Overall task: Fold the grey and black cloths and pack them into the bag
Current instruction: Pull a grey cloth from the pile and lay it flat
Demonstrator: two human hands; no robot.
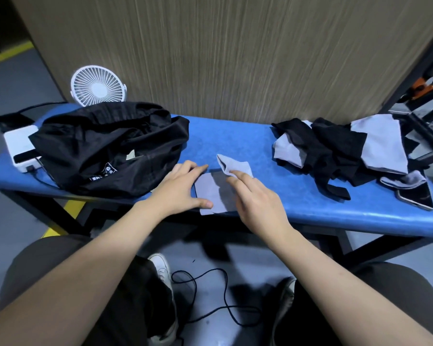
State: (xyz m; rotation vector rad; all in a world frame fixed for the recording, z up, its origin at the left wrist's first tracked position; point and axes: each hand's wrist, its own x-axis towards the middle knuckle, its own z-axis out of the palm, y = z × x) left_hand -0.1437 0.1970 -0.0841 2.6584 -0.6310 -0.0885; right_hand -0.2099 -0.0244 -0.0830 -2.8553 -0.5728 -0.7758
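Grey cloth, a small rectangular piece of soft fabric, lies at the near edge of the blue padded worktop, its far corner lifted and folded back. Just to its left sits the black crumpled fabric bag, its mouth slack; what it holds cannot be made out. Left hand — fingers straight and spread — presses flat on the cloth's left edge, the thumb on its near corner. Right hand pinches the raised corner between thumb and forefinger, the remaining fingers loosely extended. At the worktop's right end, well apart from the hands, lies a loose pile of unfolded grey and black cloths. Behind the bag stands a white round desk fan; a white box-shaped device touches the bag's left side.
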